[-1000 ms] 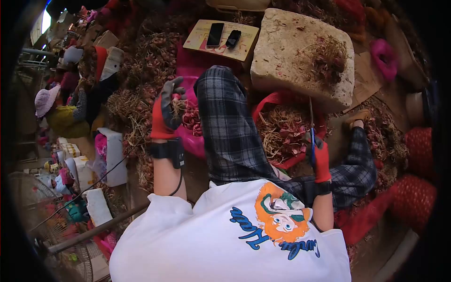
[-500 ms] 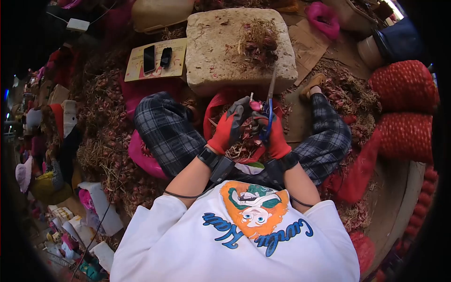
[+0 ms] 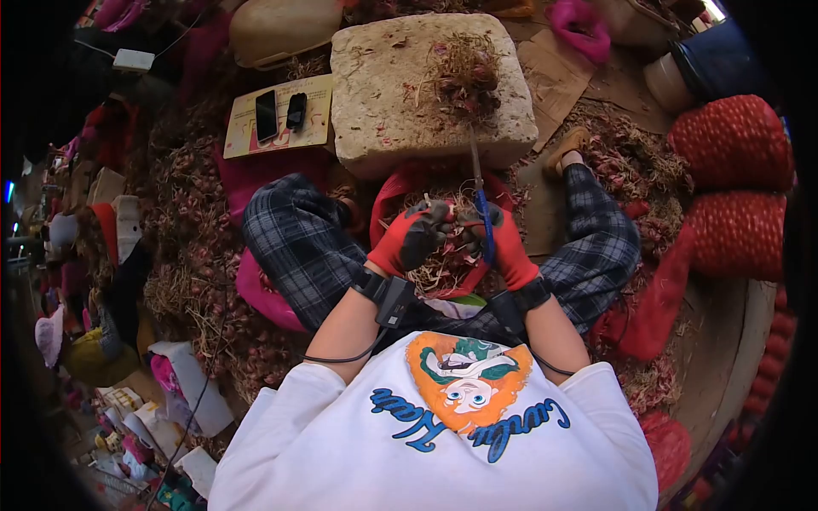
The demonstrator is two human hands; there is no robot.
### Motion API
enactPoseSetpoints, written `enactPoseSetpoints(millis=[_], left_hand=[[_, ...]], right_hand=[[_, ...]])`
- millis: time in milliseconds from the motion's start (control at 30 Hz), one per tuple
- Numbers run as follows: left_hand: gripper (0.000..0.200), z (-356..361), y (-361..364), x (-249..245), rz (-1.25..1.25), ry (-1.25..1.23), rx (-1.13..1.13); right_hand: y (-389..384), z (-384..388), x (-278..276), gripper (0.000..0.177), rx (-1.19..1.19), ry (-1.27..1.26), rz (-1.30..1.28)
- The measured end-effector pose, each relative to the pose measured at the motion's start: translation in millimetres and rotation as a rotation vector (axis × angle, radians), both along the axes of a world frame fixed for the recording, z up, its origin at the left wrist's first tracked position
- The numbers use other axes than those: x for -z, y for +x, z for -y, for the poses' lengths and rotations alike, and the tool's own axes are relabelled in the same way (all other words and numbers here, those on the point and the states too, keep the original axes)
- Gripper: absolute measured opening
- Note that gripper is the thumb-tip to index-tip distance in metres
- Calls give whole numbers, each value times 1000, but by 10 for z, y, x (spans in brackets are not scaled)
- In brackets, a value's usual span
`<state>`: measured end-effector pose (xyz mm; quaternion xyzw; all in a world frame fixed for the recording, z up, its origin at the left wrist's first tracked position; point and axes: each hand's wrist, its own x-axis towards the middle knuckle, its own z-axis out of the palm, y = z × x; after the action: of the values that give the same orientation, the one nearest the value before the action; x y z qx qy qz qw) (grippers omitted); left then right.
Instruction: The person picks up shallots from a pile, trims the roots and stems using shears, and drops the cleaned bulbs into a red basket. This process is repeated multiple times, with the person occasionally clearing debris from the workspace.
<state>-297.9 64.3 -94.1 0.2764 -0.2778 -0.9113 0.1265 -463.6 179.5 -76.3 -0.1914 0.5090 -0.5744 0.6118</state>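
Observation:
My left hand [image 3: 416,236], in a red and dark grey work glove, is closed in a pinch around a shallot that its fingers mostly hide. Close beside it, my right hand [image 3: 504,243], gloved the same way, grips scissors [image 3: 485,217] by their blue handle. The long metal blades point away from me towards the foam block. Below both hands, a red mesh bag [image 3: 381,203] stands open between my legs with shallots and dry trimmings in it. A bunch of shallots with dried stalks [image 3: 467,81] lies on the pale foam block [image 3: 375,94] in front.
Left of the block, a phone [image 3: 267,115] and a small black device [image 3: 296,111] lie on a yellowish board [image 3: 239,134]. Heaped shallots [image 3: 192,264] cover the floor at left. Full red mesh sacks [image 3: 731,143] are stacked at right. A pink ring-shaped bundle [image 3: 579,32] lies at the back.
My left hand has turned inward, covering the pink shallot that showed between the hands before. The scissors have swung more upright, their tip shifting left. The view has shifted slightly.

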Motion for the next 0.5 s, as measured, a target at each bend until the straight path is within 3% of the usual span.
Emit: enactPoseSetpoints(millis=[33, 167, 233, 267, 367, 500], left_hand=[[15, 2, 0, -10, -42, 153, -47], [19, 39, 35, 65, -350, 548, -112], [20, 87, 37, 117, -264, 680, -166], [21, 108, 31, 135, -221, 748, -194], [23, 129, 0, 156, -276, 770, -166], [20, 72, -5, 141, -183, 660, -153]], right_hand=[[-27, -10, 23, 30, 35, 0, 81], [-78, -153, 90, 28, 53, 46, -477], [-48, -283, 41, 28, -19, -53, -867], [-50, -371, -94, 30, -121, 6, -935], [7, -509, -218, 32, -228, 81, -1271], [35, -509, -158, 36, -223, 127, -1267]])
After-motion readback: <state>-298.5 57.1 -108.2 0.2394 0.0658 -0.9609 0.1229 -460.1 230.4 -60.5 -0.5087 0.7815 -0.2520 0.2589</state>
